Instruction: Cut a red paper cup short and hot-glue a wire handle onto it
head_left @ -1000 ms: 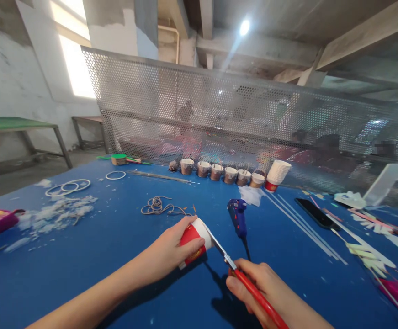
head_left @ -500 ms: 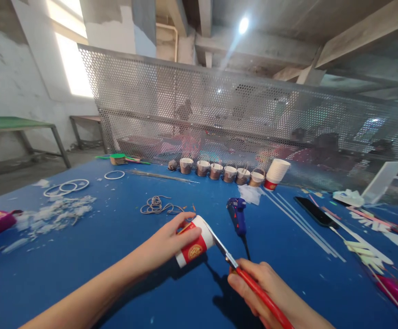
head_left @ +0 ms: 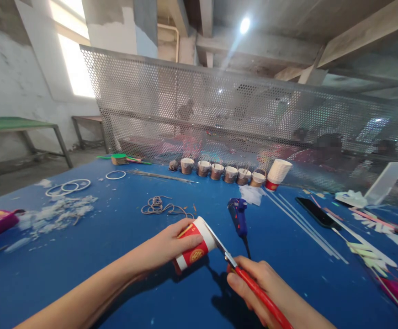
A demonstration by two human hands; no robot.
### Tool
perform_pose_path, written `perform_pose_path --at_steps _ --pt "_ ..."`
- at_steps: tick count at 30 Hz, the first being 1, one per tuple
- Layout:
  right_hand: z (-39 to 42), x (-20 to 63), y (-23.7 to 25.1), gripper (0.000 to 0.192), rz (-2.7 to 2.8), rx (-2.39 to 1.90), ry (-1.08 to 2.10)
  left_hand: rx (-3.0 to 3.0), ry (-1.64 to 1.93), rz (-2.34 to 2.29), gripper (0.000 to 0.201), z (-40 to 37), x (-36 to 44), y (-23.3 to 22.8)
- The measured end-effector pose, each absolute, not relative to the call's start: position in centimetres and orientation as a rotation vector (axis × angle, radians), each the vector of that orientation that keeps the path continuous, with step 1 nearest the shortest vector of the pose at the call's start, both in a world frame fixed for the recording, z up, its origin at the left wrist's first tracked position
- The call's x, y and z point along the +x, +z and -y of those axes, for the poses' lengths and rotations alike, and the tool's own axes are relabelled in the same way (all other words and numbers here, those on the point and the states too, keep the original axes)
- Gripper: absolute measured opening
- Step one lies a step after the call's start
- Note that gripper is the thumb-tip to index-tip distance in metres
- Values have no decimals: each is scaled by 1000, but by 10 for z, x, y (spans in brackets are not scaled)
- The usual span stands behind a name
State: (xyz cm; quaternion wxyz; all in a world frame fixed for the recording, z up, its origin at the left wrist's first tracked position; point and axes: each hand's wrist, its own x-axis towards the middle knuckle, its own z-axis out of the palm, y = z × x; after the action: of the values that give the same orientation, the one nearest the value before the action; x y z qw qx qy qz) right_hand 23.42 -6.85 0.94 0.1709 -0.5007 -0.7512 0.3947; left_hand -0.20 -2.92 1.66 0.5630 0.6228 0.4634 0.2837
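A red and white paper cup (head_left: 199, 249) lies tilted on its side in the grip of my left hand (head_left: 178, 240), its rim turned to the right. My right hand (head_left: 253, 283) is closed on red-handled scissors (head_left: 253, 285), whose metal blades reach up to the cup's rim. Whether both blades straddle the wall I cannot tell. Just beyond my hands lie a blue glue gun (head_left: 238, 217) and a loose coil of grey cord (head_left: 157, 205).
Several brown-wrapped cups (head_left: 217, 172) and a stack of paper cups (head_left: 278, 172) line the table's back, before a perforated metal screen (head_left: 205, 105). White strips (head_left: 301, 224) and a phone (head_left: 317, 212) lie right. White rings (head_left: 67, 187) and scraps (head_left: 58, 212) lie left.
My left fingers have shifted slightly on the cup, the index finger lying lower behind it. The scissors stay at the rim. The whole view has shifted slightly.
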Motion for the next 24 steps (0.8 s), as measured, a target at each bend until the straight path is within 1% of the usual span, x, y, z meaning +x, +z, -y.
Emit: perform_pose_path --at_steps 9,19,24 --pt "67 235 1 62 2169 -1387 1107 1552 663 -1136 56 29 -2 19" --pt "69 231 15 58 2063 -1460 1218 1671 618 -1215 57 29 -3 16" --pt "68 233 14 57 2124 -1422 1170 1696 609 -1238 61 28 -3 16"
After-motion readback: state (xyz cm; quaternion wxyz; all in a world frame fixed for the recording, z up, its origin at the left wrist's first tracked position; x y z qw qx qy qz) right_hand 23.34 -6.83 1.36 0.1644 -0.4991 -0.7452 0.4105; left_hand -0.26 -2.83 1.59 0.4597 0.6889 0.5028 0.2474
